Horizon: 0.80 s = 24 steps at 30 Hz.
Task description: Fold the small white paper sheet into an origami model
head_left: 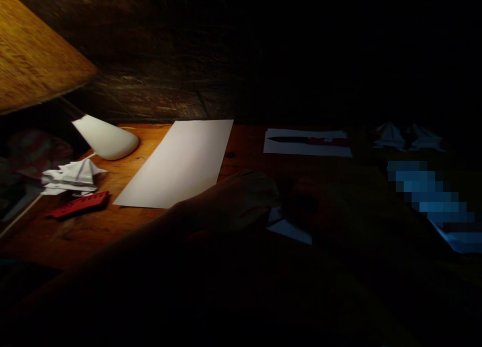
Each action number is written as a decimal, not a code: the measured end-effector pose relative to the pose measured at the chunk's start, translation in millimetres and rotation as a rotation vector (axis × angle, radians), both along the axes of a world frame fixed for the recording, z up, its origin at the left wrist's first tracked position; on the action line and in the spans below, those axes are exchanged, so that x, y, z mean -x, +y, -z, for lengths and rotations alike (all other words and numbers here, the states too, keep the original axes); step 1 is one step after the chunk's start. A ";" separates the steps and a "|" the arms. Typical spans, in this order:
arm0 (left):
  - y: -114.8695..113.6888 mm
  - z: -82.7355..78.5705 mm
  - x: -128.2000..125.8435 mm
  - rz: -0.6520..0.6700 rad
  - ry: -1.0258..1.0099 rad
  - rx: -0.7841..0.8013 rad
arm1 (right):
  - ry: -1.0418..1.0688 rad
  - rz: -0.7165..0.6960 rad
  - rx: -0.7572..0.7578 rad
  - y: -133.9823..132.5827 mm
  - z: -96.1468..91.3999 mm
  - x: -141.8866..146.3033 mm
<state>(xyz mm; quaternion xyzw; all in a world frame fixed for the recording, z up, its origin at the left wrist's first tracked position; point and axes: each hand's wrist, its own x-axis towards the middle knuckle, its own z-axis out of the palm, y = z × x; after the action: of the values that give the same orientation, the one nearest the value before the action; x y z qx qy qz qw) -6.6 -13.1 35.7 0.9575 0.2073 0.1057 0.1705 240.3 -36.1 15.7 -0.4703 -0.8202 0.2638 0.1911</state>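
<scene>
The scene is very dark. My left hand [237, 199] lies low over the wooden table [124, 221], its fingers curled and pressed on a small piece of white paper [288, 227]. My right hand [320, 206] is a dim shape on the other side of that paper, also on it; its fingers are hard to make out. A long white sheet [178, 161] lies just beyond my left hand.
At the left sit a white lamp head [105, 137], folded paper figures [71, 179] and a red ruler-like piece [79, 205]. Farther back a knife with a red handle [309, 140] rests on white paper. More folded paper [408, 135] lies at the far right.
</scene>
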 end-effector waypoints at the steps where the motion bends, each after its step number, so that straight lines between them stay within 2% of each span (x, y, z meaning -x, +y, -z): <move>1: 0.6 1.4 -1.2 -0.013 -0.004 0.007 | 0.006 0.001 -0.007 0.2 0.3 0.0; 7: 2.8 9.7 -14.2 -0.138 -0.089 0.020 | -0.004 0.018 0.063 0.3 -7.1 0.4; 14: 3.1 12.7 -24.1 -0.240 -0.168 0.032 | 0.004 0.034 0.054 -1.7 -14.6 2.3; 21: 2.2 15.2 -23.4 -0.240 -0.175 0.038 | 0.024 0.014 0.079 0.8 -6.3 2.0; 24: 2.0 14.2 -23.4 -0.247 -0.159 0.035 | -0.003 0.028 0.085 0.5 -9.1 2.9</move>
<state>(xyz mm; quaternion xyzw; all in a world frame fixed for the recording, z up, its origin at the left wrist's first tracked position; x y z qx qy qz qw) 16.8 -11.1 21.5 0.9103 0.3109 0.1979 0.1886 237.4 -35.6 24.8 -0.4897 -0.8020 0.2949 0.1731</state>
